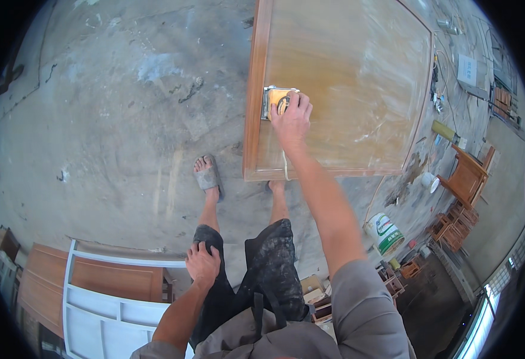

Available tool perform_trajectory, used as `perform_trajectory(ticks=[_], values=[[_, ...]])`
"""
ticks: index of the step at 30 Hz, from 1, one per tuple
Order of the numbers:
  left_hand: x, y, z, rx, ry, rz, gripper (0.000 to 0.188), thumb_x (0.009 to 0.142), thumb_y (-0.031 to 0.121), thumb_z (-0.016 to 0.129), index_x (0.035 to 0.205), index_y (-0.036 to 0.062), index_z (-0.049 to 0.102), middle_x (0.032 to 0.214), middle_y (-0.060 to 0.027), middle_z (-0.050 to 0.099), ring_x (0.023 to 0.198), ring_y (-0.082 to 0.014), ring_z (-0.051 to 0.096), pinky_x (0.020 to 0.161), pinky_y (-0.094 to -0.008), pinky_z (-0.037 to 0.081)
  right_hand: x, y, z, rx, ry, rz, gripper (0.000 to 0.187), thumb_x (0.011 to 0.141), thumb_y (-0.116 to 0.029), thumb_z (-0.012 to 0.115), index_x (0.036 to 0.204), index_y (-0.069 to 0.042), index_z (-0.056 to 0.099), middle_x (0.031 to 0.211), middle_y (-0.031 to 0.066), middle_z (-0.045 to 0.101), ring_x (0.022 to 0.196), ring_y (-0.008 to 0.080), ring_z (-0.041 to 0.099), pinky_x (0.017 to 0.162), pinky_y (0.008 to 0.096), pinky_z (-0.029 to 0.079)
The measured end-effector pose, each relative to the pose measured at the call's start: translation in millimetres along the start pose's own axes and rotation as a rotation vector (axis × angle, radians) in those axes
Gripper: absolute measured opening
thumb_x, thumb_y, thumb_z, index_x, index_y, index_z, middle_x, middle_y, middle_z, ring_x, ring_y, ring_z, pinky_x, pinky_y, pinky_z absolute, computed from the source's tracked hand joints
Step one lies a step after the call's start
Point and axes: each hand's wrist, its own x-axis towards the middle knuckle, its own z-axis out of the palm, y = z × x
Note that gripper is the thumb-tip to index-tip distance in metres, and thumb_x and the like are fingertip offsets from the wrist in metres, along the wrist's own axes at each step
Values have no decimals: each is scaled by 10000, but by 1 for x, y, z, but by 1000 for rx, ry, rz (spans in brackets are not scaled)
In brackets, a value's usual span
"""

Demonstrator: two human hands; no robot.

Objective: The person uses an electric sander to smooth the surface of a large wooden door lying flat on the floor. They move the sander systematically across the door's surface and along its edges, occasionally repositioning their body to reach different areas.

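My right hand (293, 124) is wrapped over the top of a yellow-orange electric sander (277, 97). The sander lies flat on a large wooden panel (358, 102), near its left edge, and covers the spot beneath it. Whitish dust streaks the panel's brown face, and a reddish-brown border (253, 125) runs along its side. A pale cord (286, 164) hangs over the panel's near edge below my forearm. Well away from the panel, my left hand (203, 263) rests on my thigh by the knee, its fingers spread and nothing held.
Bare concrete floor (113, 137) stretches to the left. A white frame (113, 260) and brown wooden panels (41, 281) stand at the lower left. To the right are a white-and-green bucket (385, 233), a small white tub (430, 182), wooden furniture pieces (467, 176) and a box (473, 72).
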Motion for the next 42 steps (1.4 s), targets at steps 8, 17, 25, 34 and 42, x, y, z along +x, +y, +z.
perform_trajectory(ticks=[8,17,25,34,42], values=[[-2,-1,4,4,5,6,411,939,364,598,1195,56,691,1245,-151,650,1157,-360,611,957,-487,505,6,-3,7,2,-29,33,527,811,-271,824,1226,-89,555,1271,154,498,1184,387,519,800,480,619],[-5,-3,5,12,4,28,426,947,374,592,1212,52,676,1255,-159,643,1166,-366,605,965,-495,503,-98,17,10,25,-23,47,538,804,-271,835,1230,-87,563,1276,162,526,1180,403,520,881,503,565],[-4,-8,6,4,4,47,433,944,379,594,1218,54,673,1241,-163,644,1156,-374,607,958,-499,506,-147,21,-1,37,-45,43,502,821,-239,820,1216,-78,554,1270,154,528,1170,396,527,841,494,594],[-3,-5,4,27,2,45,425,943,376,589,1206,54,679,1253,-162,637,1176,-373,593,970,-499,497,-174,30,0,-15,-23,16,497,830,-239,815,1223,-81,554,1271,144,531,1159,383,540,790,485,621],[-3,-3,5,24,-1,35,415,947,384,589,1181,53,680,1237,-159,635,1173,-366,591,963,-493,496,-109,28,-10,-36,-87,-82,500,819,-250,821,1225,-100,570,1271,120,511,1187,371,525,774,474,629]])
